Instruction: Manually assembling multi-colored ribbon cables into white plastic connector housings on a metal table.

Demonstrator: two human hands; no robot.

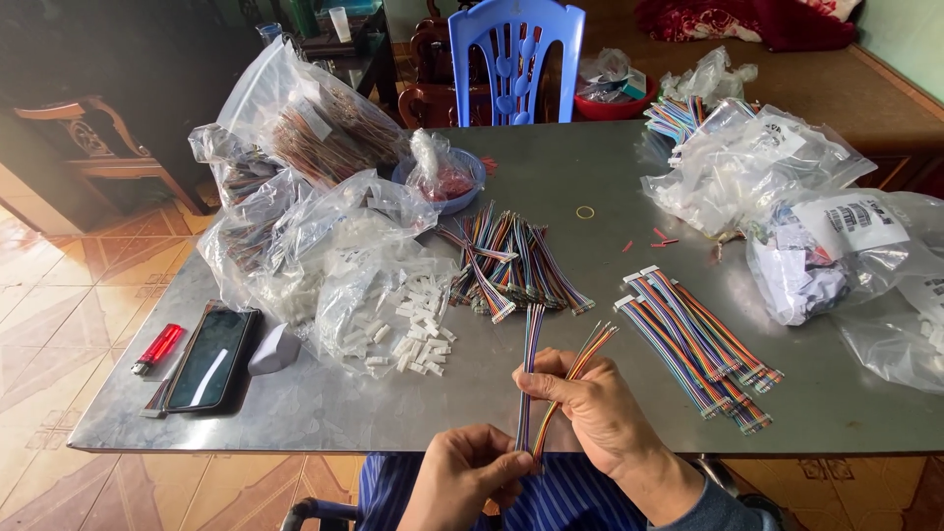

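Two hands are gripping one rainbow ribbon cable (pixel 532 379) at the counter's near edge (pixel 295 433): the left hand (pixel 462 477) is pinching its lower end, the right hand (pixel 590 408) is closing around its middle. Its long axis is running away from the body, with bare counter lying ahead before the loose cable pile (pixel 511 261).

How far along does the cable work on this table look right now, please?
Done, it seems: a row of ribbon cables with white connectors on one end lies at the right. In hand: the left hand and right hand hold a loose wire bundle. Left: a big wire pile mid-table and loose connectors spilling from a bag.
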